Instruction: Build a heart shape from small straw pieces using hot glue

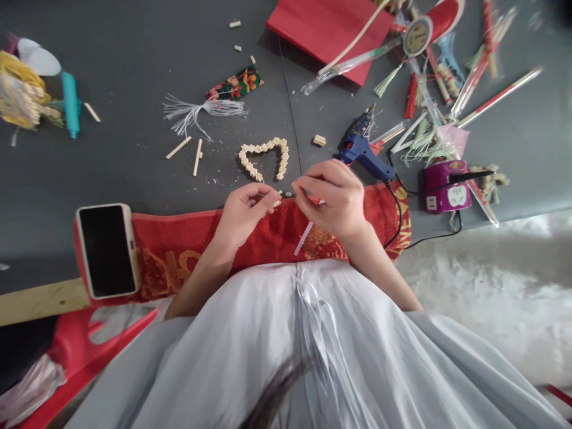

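My left hand [245, 213] is closed in a pinch on a small cream-coloured piece [277, 203], partly covered by the fingertips. Just to its right, my right hand [333, 195] has thumb and fingers pinched together; whatever lies between them is too small to make out. Below the right hand a translucent white stick [304, 238] slants over the red towel [268, 241]; I cannot tell whether the hand touches it. Beyond both hands lies a heart-shaped outline of cream beads or short pieces [264, 146], parted at its near tip. A blue glue gun [364, 149] rests beyond the right hand.
A phone [109, 250] lies at the left on the towel. White cords [201, 112], short sticks [179, 147] and a patterned packet [236, 83] are scattered ahead. At the right are a purple power socket [447, 186], cables, a red spool [433, 27], tassels and a red sheet [322, 30].
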Demonstrator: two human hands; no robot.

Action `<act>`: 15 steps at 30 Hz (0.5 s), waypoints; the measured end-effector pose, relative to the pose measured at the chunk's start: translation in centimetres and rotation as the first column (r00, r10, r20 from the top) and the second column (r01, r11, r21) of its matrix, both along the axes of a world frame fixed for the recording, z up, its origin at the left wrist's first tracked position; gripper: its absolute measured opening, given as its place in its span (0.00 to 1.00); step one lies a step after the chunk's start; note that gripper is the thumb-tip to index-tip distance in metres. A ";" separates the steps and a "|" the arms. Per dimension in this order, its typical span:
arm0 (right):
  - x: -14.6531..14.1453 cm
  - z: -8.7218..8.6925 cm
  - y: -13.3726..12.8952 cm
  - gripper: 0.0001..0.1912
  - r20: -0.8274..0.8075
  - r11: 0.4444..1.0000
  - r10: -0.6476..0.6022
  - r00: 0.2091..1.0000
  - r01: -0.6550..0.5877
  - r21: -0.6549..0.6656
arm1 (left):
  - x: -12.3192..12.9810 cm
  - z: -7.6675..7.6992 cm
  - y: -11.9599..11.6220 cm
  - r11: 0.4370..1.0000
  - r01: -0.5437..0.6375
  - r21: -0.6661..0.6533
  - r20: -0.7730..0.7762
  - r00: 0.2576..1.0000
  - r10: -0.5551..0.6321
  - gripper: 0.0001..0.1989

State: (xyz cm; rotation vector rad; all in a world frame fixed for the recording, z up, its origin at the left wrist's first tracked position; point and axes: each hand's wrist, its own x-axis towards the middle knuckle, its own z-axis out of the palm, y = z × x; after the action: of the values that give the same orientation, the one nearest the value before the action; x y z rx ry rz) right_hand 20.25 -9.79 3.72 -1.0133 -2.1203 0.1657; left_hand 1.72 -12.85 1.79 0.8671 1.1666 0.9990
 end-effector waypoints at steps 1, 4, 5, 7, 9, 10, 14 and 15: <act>0.4 0.1 0.1 0.11 0.011 0.999 -0.031 0.999 0.031 -0.030 | 0.0 0.0 0.0 1.000 -0.009 -0.011 0.007 1.000 0.009 0.16; 1.7 -0.1 0.5 0.10 0.103 0.983 -0.052 0.993 0.069 -0.172 | -0.1 0.1 0.0 0.999 -0.030 -0.043 0.023 0.999 0.031 0.16; 2.2 -0.2 0.6 0.09 0.149 0.970 -0.042 0.988 0.076 -0.231 | -0.2 0.2 0.0 0.998 -0.035 -0.047 0.025 0.999 0.036 0.16; 2.9 -0.6 0.6 0.09 0.236 0.940 -0.018 0.972 0.097 -0.327 | -0.2 0.3 0.0 0.998 -0.041 -0.049 0.028 0.999 0.043 0.16; 3.3 -0.8 0.5 0.08 0.287 0.920 -0.009 0.958 0.120 -0.373 | -0.2 0.3 0.0 0.997 -0.043 -0.057 0.031 0.999 0.045 0.17; 3.3 -0.8 0.4 0.07 0.294 0.917 -0.008 0.956 0.124 -0.380 | -0.1 0.3 0.0 0.997 -0.040 -0.064 0.030 0.999 0.042 0.17; 2.4 -0.2 0.1 0.08 0.186 0.917 0.015 0.982 0.061 -0.393 | 0.0 0.2 0.0 0.995 -0.022 -0.097 0.038 0.999 0.026 0.18; 2.1 0.1 0.1 0.09 0.135 0.916 0.029 0.990 0.028 -0.401 | 0.0 0.2 0.0 0.995 -0.017 -0.102 0.040 0.999 0.021 0.18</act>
State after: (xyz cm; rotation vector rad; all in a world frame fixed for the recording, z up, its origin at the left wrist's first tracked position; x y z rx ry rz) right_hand 22.34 -9.71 3.81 -1.2926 -2.2638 0.5677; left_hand 1.75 -12.88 2.01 0.7530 1.1820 0.9603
